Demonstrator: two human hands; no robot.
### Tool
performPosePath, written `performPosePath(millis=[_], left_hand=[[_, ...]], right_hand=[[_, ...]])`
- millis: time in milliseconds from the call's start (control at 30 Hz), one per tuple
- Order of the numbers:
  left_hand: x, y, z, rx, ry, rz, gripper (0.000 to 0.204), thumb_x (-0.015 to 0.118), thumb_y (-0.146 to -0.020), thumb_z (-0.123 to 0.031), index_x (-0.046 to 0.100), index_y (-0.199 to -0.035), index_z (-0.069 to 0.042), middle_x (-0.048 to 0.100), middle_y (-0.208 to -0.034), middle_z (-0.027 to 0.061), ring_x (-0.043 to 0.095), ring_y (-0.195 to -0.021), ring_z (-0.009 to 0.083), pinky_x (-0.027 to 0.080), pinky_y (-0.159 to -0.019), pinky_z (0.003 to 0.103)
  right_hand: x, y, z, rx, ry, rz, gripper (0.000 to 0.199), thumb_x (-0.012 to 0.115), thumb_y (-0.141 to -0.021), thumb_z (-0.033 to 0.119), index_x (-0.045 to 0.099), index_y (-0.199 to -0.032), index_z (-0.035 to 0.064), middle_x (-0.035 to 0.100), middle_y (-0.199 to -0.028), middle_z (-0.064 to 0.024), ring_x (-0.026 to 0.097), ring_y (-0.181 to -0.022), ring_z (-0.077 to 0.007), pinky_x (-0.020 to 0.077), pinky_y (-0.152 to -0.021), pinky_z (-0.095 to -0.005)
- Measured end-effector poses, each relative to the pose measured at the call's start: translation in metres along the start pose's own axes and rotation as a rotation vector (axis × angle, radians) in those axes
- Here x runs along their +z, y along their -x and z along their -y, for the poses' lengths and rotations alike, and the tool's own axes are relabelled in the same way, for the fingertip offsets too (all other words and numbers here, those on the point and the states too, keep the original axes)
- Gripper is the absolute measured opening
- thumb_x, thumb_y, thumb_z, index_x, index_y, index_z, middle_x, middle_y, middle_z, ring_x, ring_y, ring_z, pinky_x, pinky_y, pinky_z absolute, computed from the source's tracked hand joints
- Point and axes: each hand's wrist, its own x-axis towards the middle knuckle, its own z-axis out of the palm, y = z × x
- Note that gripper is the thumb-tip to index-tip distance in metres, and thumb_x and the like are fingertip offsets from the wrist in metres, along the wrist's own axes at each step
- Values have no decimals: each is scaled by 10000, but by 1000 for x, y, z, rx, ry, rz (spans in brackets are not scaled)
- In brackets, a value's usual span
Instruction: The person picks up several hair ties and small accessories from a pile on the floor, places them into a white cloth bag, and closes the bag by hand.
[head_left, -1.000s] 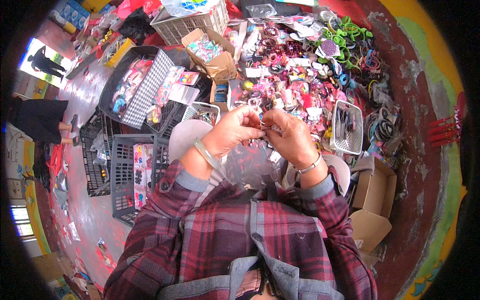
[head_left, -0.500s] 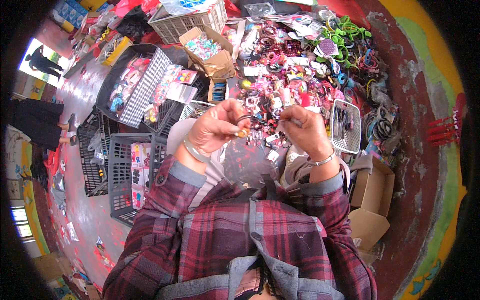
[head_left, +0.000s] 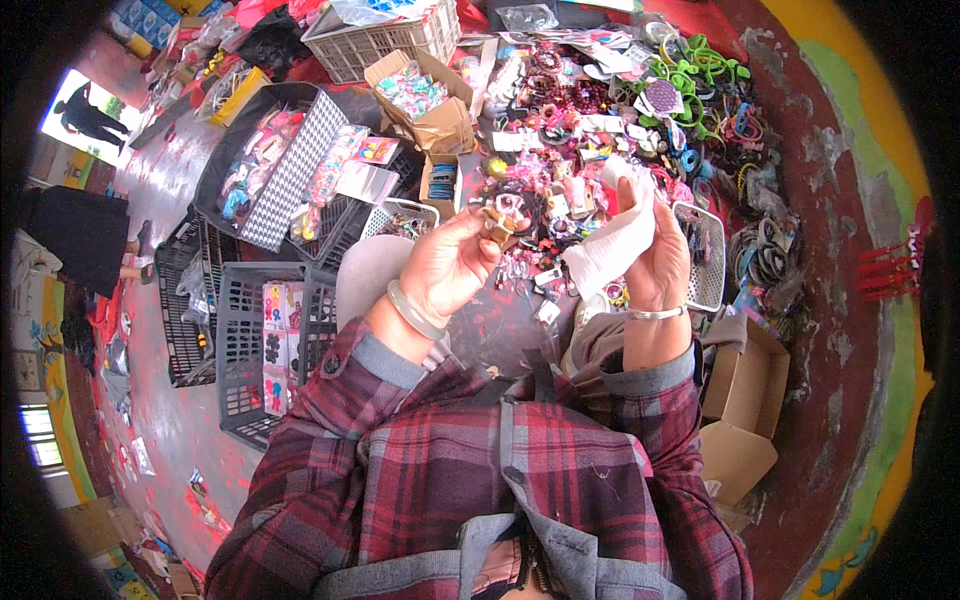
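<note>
My left hand (head_left: 445, 270) is closed, pinching a small gold-brown hair ornament (head_left: 497, 228) between thumb and fingertips; its exact kind is too small to make out. To its right, my right hand (head_left: 662, 262) is closed on a limp white cloth (head_left: 615, 243), which hangs toward the lower left from between thumb and fingers. Beyond both hands spreads a heap of hair accessories (head_left: 560, 150), mostly pink, red and dark, with loose cards among them. A white perforated basket (head_left: 712, 265) stands just right of my right hand, partly hidden by it.
At left are a grey plastic crate (head_left: 235, 350) with carded goods and a houndstooth box (head_left: 290, 180). Farther off stand an open carton (head_left: 440, 125) and a beige crate (head_left: 385, 45). Green headbands (head_left: 690, 75) lie far right, an open cardboard box (head_left: 750, 385) nearer. A person (head_left: 85, 235) is at far left.
My hands have moved apart. My right hand has turned upward and now holds the white cloth. The gold-brown ornament stays in my left hand, raised and turned.
</note>
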Motion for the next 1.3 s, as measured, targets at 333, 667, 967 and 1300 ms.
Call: performPosePath(millis=[333,667,967,1300], left_hand=[[15,-1,35,232,-505,-246,97,448,-916,-116,504,-980,-68,600,-947,55,585,-829,150,478,-738,283],[30,3,49,305,-509,-262,53,462,-912,-75,500,-946,-61,556,-887,20,552,-806,103,466,-747,241],[31,8,34,348,-528,-257,70,441,-922,-102,503,-941,-76,613,-907,54,582,-800,127,449,-660,257],[7,27,-84,681,-499,-198,93,466,-909,-104,536,-927,-46,587,-886,72,573,-799,153,497,-699,283]], right_hand=[[17,26,-45,-287,975,343,462,498,-827,-35,417,-1281,-13,504,-1240,-126,512,-1100,-203,392,-948,-311],[13,34,-68,-190,1039,238,177,554,-869,126,608,-979,-2,622,-839,-38,574,-724,-140,459,-647,-273],[15,29,-41,-348,861,226,282,462,-899,124,533,-1137,-10,587,-1110,-138,572,-1027,-239,455,-869,-335],[8,15,-15,-345,620,-83,233,498,-902,120,568,-1083,-9,622,-990,-86,602,-883,-158,494,-753,-265]])
